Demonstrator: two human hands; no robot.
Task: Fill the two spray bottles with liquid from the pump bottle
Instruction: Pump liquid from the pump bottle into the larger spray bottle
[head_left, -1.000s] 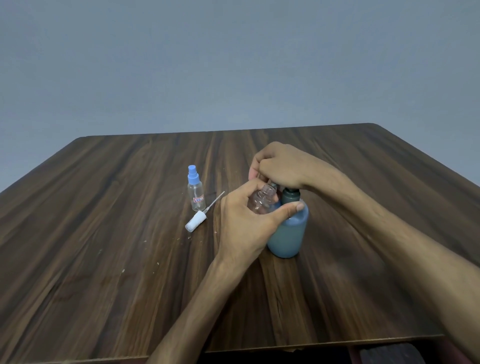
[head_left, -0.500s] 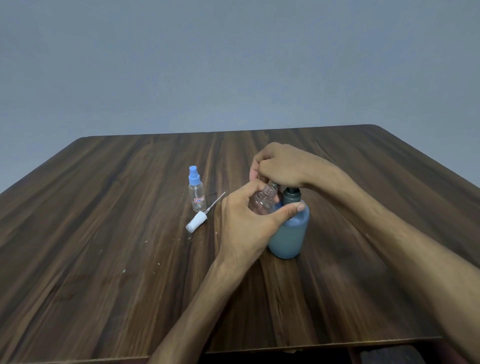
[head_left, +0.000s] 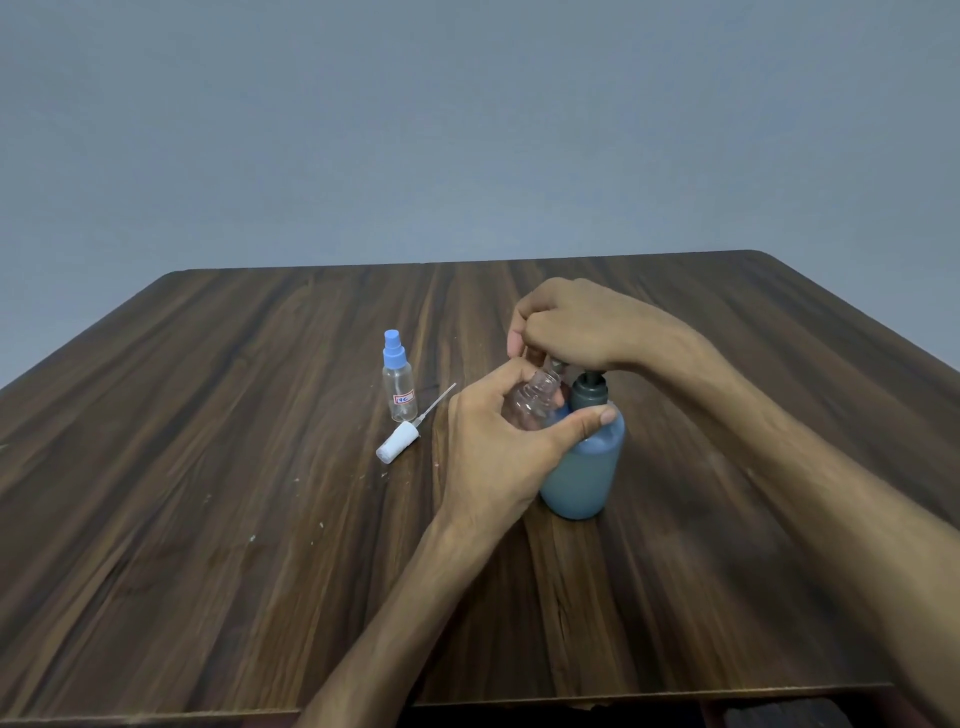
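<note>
On dark wood table (head_left: 208, 519), left hand (head_left: 498, 457) gripping clear uncapped spray bottle (head_left: 535, 402), right hand (head_left: 571, 327) curled over teal pump bottle (head_left: 584, 467)

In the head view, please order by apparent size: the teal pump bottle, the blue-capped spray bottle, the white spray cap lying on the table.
1. Teal plastic pump bottle
2. Clear spray bottle with blue cap
3. White spray cap with thin tube

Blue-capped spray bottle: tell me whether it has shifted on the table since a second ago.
No. The blue-capped spray bottle still stands upright just behind the loose white sprayer head, with the same gap between them.
</note>
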